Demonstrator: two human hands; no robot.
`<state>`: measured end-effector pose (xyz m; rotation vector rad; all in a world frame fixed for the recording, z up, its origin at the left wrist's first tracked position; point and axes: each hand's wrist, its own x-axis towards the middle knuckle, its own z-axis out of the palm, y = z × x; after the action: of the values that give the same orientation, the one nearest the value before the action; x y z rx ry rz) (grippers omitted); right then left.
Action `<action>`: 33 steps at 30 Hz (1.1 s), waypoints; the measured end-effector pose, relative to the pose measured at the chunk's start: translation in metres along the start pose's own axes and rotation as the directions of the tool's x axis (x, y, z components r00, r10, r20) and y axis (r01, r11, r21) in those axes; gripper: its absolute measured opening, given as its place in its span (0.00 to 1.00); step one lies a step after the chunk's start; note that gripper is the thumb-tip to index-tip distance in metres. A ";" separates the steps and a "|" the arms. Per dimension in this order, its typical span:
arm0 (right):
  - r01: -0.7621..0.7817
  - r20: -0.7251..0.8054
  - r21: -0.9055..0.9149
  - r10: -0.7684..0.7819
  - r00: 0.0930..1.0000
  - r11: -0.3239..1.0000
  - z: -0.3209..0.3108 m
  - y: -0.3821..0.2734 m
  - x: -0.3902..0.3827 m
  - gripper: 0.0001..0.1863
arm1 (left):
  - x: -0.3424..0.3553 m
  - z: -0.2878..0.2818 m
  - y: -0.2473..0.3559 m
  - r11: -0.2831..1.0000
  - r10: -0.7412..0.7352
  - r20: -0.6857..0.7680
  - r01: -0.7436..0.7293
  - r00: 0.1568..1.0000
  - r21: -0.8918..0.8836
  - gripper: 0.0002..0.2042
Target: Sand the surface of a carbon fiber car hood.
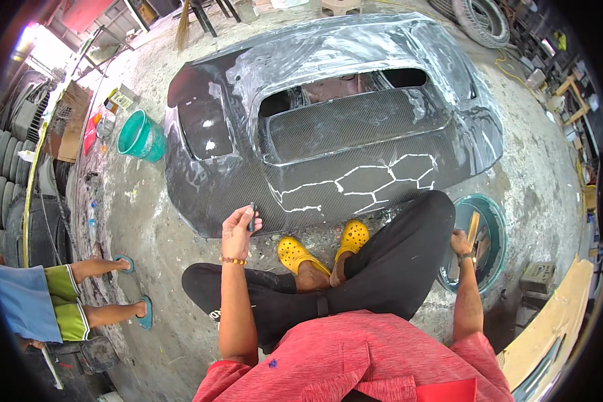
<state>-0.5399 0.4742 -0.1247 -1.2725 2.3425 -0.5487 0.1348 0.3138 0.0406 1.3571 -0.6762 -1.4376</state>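
Observation:
In front of my feet lies a large car hood (261, 174) with a dark woven carbon-fibre look, cut-out openings and whitish residue over its far part. White lines form hexagons on its near side. My left hand (240, 226) is raised over the hood's near left edge, its fingers pinching a small dark piece (252, 218) whose kind I cannot make out. My right hand (460, 242) is closed at the left side of a round teal tub (500, 234). Whatever it grips is hidden. A wooden strip (474, 229) stands in the tub beside that hand.
A green bucket (141, 137) stands left of the hood. Another person (63, 295) in blue sandals is at the far left. Stacked tyres (7, 161) line the left wall; more tyres (481, 21) lie far right. A wooden board (549, 328) leans near right.

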 end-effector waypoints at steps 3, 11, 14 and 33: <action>-0.188 -0.039 -0.043 0.187 0.982 0.981 0.032 0.048 0.013 0.15 | 0.003 0.028 0.002 0.998 0.063 0.055 -0.064 0.997 0.025 0.11; -0.261 0.314 0.904 0.113 0.943 -0.340 0.007 0.047 0.014 0.11 | 0.024 0.076 0.001 0.987 0.099 0.103 -0.110 0.990 0.114 0.13; -0.211 0.226 0.904 -0.005 0.974 -0.372 -0.063 -0.035 0.023 0.12 | 0.048 0.113 0.004 0.980 0.169 0.242 -0.188 0.956 0.058 0.14; -0.184 0.419 0.830 -0.371 0.829 0.526 0.069 -0.476 0.094 0.20 | 0.142 0.210 -0.006 0.991 0.110 0.294 -0.083 0.949 -0.103 0.09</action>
<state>-0.2223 0.1439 0.0501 -0.8741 1.1792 -1.0340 -0.0476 0.1380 0.0246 1.0307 -0.8507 -1.5907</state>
